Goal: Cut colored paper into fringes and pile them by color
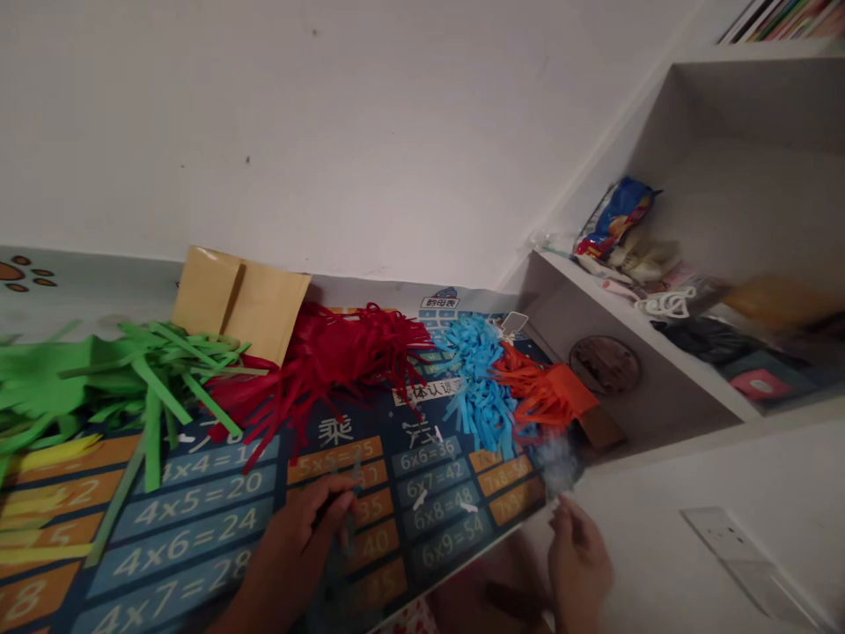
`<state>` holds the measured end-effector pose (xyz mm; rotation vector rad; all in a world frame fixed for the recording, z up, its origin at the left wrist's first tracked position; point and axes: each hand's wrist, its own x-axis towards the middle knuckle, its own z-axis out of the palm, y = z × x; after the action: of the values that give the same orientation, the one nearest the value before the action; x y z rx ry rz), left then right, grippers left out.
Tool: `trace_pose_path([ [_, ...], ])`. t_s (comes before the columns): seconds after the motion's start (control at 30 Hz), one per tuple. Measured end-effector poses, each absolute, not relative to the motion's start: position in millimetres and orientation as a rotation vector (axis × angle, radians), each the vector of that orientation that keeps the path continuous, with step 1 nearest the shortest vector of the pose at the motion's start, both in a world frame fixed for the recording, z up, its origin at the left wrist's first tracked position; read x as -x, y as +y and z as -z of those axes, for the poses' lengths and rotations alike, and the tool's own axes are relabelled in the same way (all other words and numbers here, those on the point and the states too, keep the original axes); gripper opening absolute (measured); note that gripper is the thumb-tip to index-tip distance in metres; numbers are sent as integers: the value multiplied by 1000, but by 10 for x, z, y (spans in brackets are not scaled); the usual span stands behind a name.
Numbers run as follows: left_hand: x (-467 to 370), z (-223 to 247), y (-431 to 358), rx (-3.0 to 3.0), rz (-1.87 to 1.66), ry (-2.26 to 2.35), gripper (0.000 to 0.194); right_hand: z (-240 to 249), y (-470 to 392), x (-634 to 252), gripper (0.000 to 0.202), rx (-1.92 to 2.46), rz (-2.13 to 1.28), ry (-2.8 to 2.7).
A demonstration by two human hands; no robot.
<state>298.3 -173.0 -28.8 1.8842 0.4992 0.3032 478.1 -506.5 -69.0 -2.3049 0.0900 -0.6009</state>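
My left hand (pixel 307 533) is over the multiplication-table mat (pixel 238 519), its thumb and fingers closed in a pinch. A thin, dark, blurred shape shows at the fingertips, too smeared to name. Off the mat's right edge, my right hand (pixel 579 555) pinches a pale, see-through, crumpled thing (pixel 558 460), blurred by motion. Beyond the hands lie fringed paper bunches: red (pixel 343 352), light blue (pixel 481 379) and orange (pixel 545 387), the orange one with a brown end. Green fringed paper (pixel 99 374) lies at the left, above yellow strips (pixel 46 502).
A tan paper envelope (pixel 264 299) leans on the white wall behind the red fringe. Small white scraps (pixel 421 499) dot the mat. On the right, a white shelf (pixel 660 352) holds packets and bags, with a wall socket (pixel 723 533) below.
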Motion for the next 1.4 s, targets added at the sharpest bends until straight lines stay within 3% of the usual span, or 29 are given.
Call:
trace_pose_path([
  [0.13,-2984,277,-1739,-1717,-331,481,32,664,-5077,-5122,65,2445,536,104],
  [0.23,-2919,279,-1736,-1551,-324,562,38,558,-4830,-5245,64,2553,640,17],
  [0.4,-2756,163,-1710,-1566,-293,671,44,566,-4063,-5152,39,2343,214,-818],
  [0.5,-2660,82,-1652,-1700,-329,664,42,621,-3682,-5172,21,2309,41,-993],
  [0.63,-2546,110,-1560,-1850,-319,616,36,592,-3485,-5280,10,2370,-54,-1079],
  [0.97,-2613,97,-1708,-1955,-316,589,30,410,-3491,-5235,14,2517,-100,-1360],
  [1.4,-2619,118,-1834,-1956,-233,526,31,562,-3536,-5320,10,2372,-3,-1467],
])
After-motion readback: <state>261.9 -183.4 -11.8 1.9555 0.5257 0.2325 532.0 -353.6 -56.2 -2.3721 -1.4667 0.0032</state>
